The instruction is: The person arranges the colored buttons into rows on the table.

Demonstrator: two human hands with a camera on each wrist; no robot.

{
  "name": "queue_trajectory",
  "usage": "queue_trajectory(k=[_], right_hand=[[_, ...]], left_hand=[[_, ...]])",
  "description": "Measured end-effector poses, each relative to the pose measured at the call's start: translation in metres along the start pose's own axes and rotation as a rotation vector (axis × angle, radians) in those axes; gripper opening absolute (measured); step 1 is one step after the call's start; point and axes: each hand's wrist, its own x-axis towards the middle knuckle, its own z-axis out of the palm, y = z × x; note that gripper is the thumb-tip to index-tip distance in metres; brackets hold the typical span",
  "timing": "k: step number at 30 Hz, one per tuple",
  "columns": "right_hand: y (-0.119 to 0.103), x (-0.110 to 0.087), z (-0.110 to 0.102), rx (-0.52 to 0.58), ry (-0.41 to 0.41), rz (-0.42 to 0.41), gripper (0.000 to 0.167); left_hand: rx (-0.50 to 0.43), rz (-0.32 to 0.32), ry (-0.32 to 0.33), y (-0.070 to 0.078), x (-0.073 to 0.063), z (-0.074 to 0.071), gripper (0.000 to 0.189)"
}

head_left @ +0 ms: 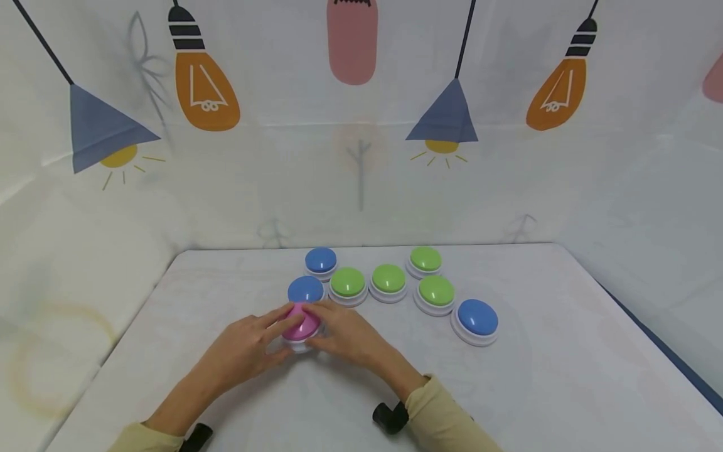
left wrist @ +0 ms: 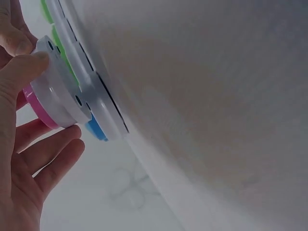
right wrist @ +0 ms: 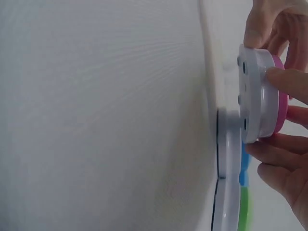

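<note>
My cuffs point(head_left: 446, 417) are pale, softly wrinkled cloth; beyond them my left hand point(head_left: 248, 344) and right hand point(head_left: 346, 334) grip one pink button point(head_left: 308, 328) between them — thumbs and fingers pinching it from both sides; its cap is a smooth, glossy dome, its base a stepped round of shiny white plastic. The head view leaves unclear whether it rests on the table point(head_left: 508, 402); both wrist views settle that — it is held up off the white cover, its flat underside showing small dark holes; the head view, in turn, shows the top of the cap, partly covered by my fingers.

Just past it stands the near blue button point(head_left: 305, 289), its base mostly hidden by my hands and their load; whether the two touch, I cannot tell. The right-hand blue button point(head_left: 477, 316) sits well apart; four domed green buttons point(head_left: 388, 277) spread between; the far blue button point(head_left: 321, 259) is close to the table's back edge; behind hangs a creased, pale backdrop point(head_left: 305, 201), printed with orange bulbs and blue lamps.
</note>
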Motion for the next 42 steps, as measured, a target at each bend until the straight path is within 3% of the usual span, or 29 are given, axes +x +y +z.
queue_trajectory(k=[5, 10, 14, 20, 27, 30, 37, 42], right_hand=[[-0.002, -0.001, 0.001, -0.003, -0.018, 0.013, 0.062], [-0.002, -0.002, 0.005, -0.012, -0.07, 0.017, 0.063], [-0.001, 0.001, 0.009, -0.03, -0.083, 0.023, 0.063], [-0.002, 0.009, 0.011, -0.043, -0.105, 0.053, 0.063], [-0.003, 0.012, 0.012, -0.062, -0.136, 0.106, 0.065], [-0.002, 0.012, 0.013, -0.054, -0.134, 0.1, 0.066], [0.002, 0.01, 0.013, -0.005, -0.103, 0.078, 0.066], [0.003, 0.009, 0.01, 0.018, -0.108, 0.082, 0.068]], left_hand=[[-0.018, -0.038, -0.023, 0.002, -0.003, 0.003, 0.071], [-0.042, -0.076, -0.1, 0.006, -0.005, 0.003, 0.065], [-0.058, -0.111, -0.157, 0.006, -0.003, 0.005, 0.062], [-0.081, -0.158, -0.176, 0.002, 0.002, 0.007, 0.062], [-0.107, -0.217, -0.266, 0.003, 0.004, 0.009, 0.064], [-0.096, -0.214, -0.256, 0.004, 0.004, 0.008, 0.064], [-0.031, -0.142, -0.166, 0.003, 0.001, 0.006, 0.062], [-0.015, -0.143, -0.154, 0.003, 0.003, 0.003, 0.062]])
